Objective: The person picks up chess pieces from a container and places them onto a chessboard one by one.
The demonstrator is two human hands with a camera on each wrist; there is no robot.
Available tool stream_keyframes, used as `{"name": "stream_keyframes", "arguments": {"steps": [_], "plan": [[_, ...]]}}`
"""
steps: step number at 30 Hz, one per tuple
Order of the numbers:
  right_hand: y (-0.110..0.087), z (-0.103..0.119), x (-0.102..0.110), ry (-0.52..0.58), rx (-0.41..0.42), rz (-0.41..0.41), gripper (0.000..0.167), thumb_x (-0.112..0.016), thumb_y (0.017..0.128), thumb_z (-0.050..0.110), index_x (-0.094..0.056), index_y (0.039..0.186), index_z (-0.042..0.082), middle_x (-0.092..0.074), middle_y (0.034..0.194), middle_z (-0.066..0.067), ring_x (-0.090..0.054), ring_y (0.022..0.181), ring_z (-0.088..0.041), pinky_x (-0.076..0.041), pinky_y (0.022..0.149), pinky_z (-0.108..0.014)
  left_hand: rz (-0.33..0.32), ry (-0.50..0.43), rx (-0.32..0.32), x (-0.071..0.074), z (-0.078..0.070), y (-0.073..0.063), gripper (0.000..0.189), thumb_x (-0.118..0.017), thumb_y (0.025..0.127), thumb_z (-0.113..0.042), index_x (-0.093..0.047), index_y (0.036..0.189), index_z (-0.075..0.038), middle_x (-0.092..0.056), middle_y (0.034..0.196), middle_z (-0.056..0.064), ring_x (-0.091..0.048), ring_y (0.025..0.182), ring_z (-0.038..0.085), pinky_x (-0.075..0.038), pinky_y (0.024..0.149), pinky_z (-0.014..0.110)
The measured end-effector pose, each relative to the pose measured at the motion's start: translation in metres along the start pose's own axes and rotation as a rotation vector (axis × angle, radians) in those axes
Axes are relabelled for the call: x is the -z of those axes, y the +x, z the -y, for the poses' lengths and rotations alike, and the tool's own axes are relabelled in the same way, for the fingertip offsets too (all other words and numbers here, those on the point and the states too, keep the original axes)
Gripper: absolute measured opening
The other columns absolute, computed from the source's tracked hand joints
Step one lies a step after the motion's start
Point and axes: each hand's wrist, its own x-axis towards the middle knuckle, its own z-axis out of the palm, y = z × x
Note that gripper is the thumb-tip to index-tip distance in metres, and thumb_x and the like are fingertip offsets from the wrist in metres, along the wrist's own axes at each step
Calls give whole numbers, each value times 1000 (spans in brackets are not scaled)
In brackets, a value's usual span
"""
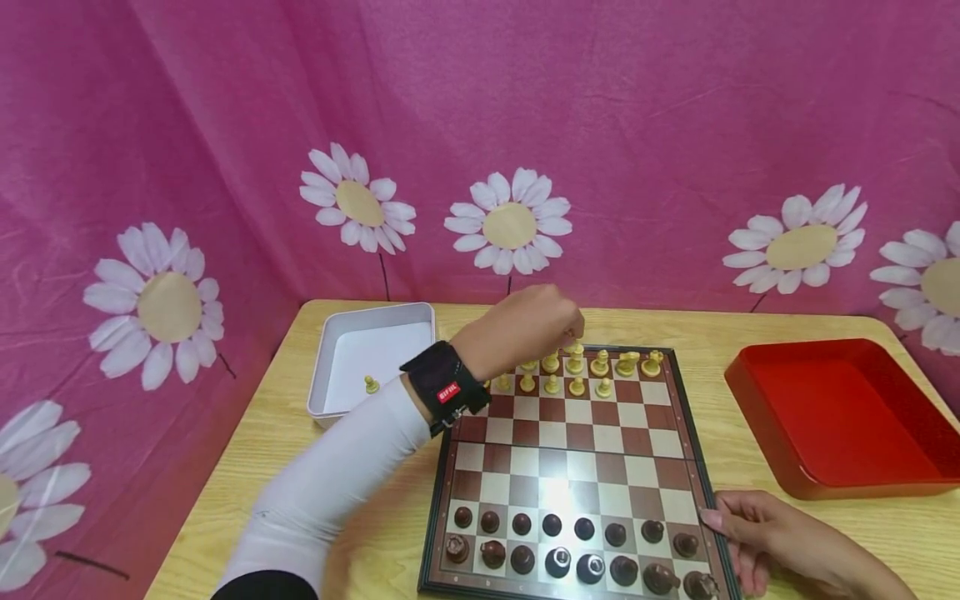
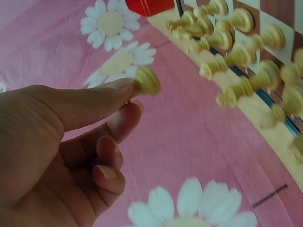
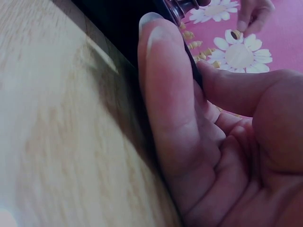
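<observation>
High over the far side of the chessboard, my left hand pinches a cream pawn between thumb and forefinger, its round base pointing away from the fingers. Cream pieces stand in two rows below and beside that hand, some hidden behind the wrist. At the near right corner my right hand grips the board's edge, thumb on top and fingers along the side. Two rows of dark brown pieces stand on the near side of the board.
A white tray with one cream pawn inside stands at the back left. To the right of the board is a red tray. Behind the wooden table hangs a pink curtain with daisies.
</observation>
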Motion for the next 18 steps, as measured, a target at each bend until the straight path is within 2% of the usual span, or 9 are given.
{"name": "stream_keyframes", "arguments": {"steps": [1,4,5,8,11,18], "plan": [[0,0,0,5,0,5,31,-38,114,24,-60,117,3,-73,83,-6,-71,66,-11,-59,64,-23,4,6,-9,-1,-3,4,33,-61,98,-3,-60,68,-15,-29,65,-6,-28,62,8,-22,56,20],[0,0,1,12,0,14,32,-38,114,24,-61,120,3,-74,84,-6,-71,67,-11,-59,64,-22,25,12,-20,-5,-11,14,17,-67,98,-8,-77,88,-15,-57,70,-8,-48,67,4,-39,61,15],[0,0,1,13,0,16,32,-38,114,24,-61,121,3,-74,84,-6,-71,67,-11,-59,64,-22,30,17,-24,-6,-13,17,15,-67,98,-8,-78,92,-15,-58,72,-7,-49,69,5,-39,61,16],[0,0,2,7,-2,23,32,-38,114,24,-61,120,3,-74,84,-5,-71,67,-11,-59,64,-22,46,30,-27,-12,-22,29,18,-66,98,-7,-71,84,-17,-54,70,-8,-46,68,4,-37,60,14],[0,0,1,2,-2,23,31,-38,114,24,-61,118,4,-74,83,-5,-71,67,-11,-59,64,-22,41,33,-47,-20,-30,40,31,-61,96,-1,-51,71,-18,-27,68,-6,-28,65,8,-21,57,20],[1,-2,1,-5,7,4,28,-39,113,24,-60,109,5,-73,80,-4,-71,66,-11,-59,62,-22,69,-10,-103,-42,-43,58,31,-65,95,-2,-62,70,-20,-41,67,-9,-36,64,5,-28,56,16]]}}
